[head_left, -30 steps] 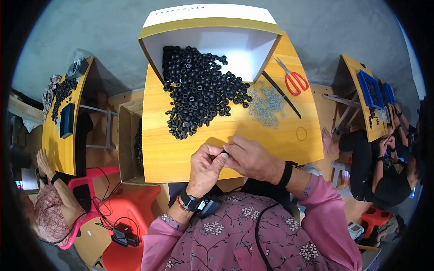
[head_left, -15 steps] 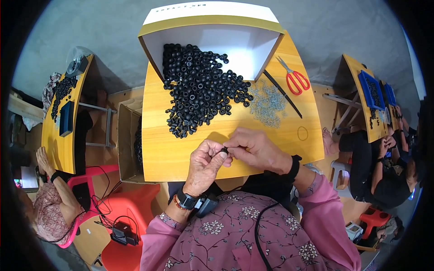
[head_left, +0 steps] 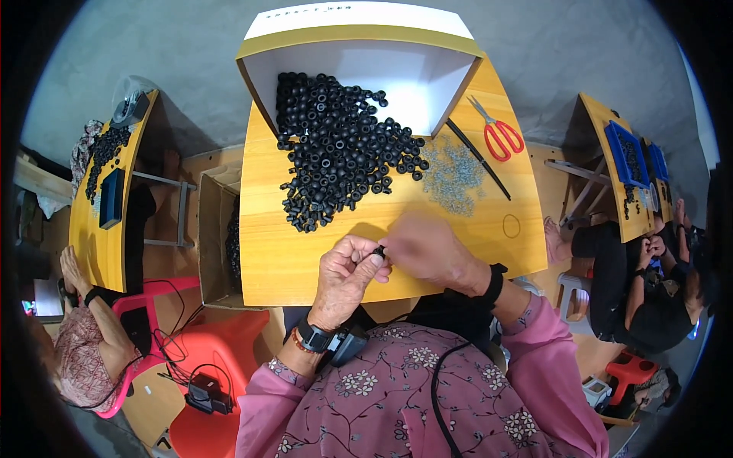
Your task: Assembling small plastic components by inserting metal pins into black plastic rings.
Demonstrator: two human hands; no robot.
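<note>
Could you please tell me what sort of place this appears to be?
Probably a small assembly workshop: a heap of black rubber rings spills from a white box onto a wooden table, and other people sit at similar tables holding the same parts.

Grey concrete floor (head_left: 580, 53); wooden tables (head_left: 305, 259); red plastic chair (head_left: 221, 343).

Matt black rubbery rings (head_left: 336, 149) lie on a smooth wooden table (head_left: 290, 259).
</note>
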